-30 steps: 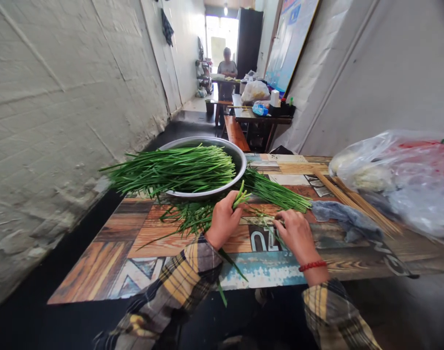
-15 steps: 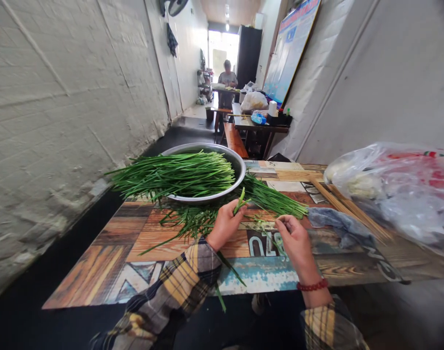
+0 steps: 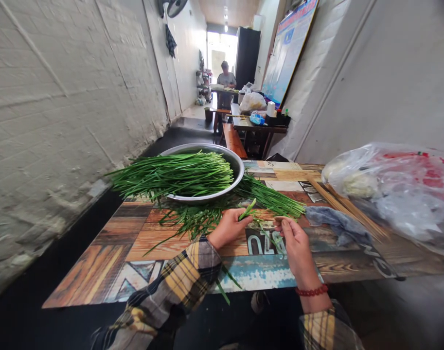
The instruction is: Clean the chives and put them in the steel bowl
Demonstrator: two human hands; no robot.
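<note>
My left hand (image 3: 229,226) is closed around a few garlic chives (image 3: 248,209); their pale ends stick out past the thumb and their green leaves hang below the wrist over the table's front edge. To the right, my right hand (image 3: 293,239) has thumb and fingertips pinched together; whatever is between them is too small to make out. Behind my hands stands a metal basin (image 3: 238,181) heaped with chives (image 3: 178,172). Another bunch of chives (image 3: 276,197) lies on the table beside it. Loose leaves (image 3: 196,218) and trimmings are spread in front of the basin.
On the patterned table (image 3: 108,262), a grey cloth (image 3: 338,224), wooden sticks (image 3: 347,209) and a clear plastic bag (image 3: 397,189) lie to the right. Further back are a second table (image 3: 245,121) with bags, a bench (image 3: 234,141), and a person (image 3: 226,78) sitting.
My left hand has turned and shifted slightly right, tipping the chive ends to the right. My right hand stays pinched at almost the same spot.
</note>
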